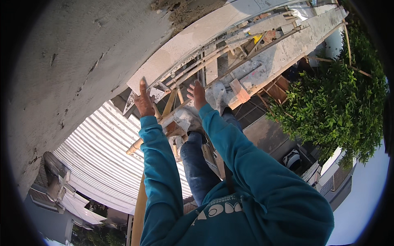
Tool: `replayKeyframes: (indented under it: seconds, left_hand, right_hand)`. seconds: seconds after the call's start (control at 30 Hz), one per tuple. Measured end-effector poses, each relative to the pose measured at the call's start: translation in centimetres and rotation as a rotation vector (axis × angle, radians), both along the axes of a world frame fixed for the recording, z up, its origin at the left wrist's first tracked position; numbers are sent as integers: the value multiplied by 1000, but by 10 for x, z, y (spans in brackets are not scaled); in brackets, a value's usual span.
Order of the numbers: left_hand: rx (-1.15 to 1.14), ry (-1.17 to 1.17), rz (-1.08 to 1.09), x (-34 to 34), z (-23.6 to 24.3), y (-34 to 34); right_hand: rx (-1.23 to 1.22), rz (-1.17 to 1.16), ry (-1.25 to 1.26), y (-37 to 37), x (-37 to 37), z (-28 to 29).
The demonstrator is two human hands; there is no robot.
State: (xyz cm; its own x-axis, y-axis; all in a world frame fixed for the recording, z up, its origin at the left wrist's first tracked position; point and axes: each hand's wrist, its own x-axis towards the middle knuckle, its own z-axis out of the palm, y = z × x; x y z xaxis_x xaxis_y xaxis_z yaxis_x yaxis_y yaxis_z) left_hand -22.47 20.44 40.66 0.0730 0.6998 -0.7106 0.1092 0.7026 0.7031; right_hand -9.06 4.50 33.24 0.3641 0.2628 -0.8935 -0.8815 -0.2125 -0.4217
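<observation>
My left hand (144, 102) is raised beside the grey wall, thumb stretched upward and fingers partly turned out of sight. In the picture its thumb overlaps the lower end of a long pale ledge (176, 51); whether it touches cannot be told. To the right, my right hand (198, 95) hovers with fingers spread and nothing in it. Both arms wear teal sleeves. Below the hands, my dust-covered shoes (186, 120) stand on a narrow plank walkway (279, 57). A reddish block (239, 91) lies on the planks just ahead of the right shoe.
A rough plastered wall (94, 53) rises on the left. Bamboo poles (201, 65) and scrap boards line the walkway. Far below are a corrugated roof (102, 156) and a dark helmet-like object (291, 159). A leafy tree (328, 110) stands beyond the right edge.
</observation>
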Motion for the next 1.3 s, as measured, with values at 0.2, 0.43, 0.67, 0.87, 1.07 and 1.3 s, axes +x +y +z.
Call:
replayKeyframes:
  seconds: [0.2, 0.43, 0.67, 0.87, 1.07, 1.3]
  left_hand:
    - [-57, -53, -10, -6, -9, 2]
    - [-62, -7, 7, -4, -1, 5]
    - [27, -66, -81, -3, 2, 6]
    - [-8, -91, 22, 4, 5, 0]
    - [26, -130, 117, 10, 12, -5]
    - [103, -176, 185, 13, 15, -6]
  right_hand:
    - [-163, 87, 89, -160, 9, 6]
    - [-336, 189, -79, -226, 66, 58]
    - [-20, 396, -382, -117, 101, 94]
    - [180, 903, -1256, 17, 102, 123]
    - [141, 1298, -1721, 93, 107, 142]
    - [-62, 1662, -1846, 105, 149, 141]
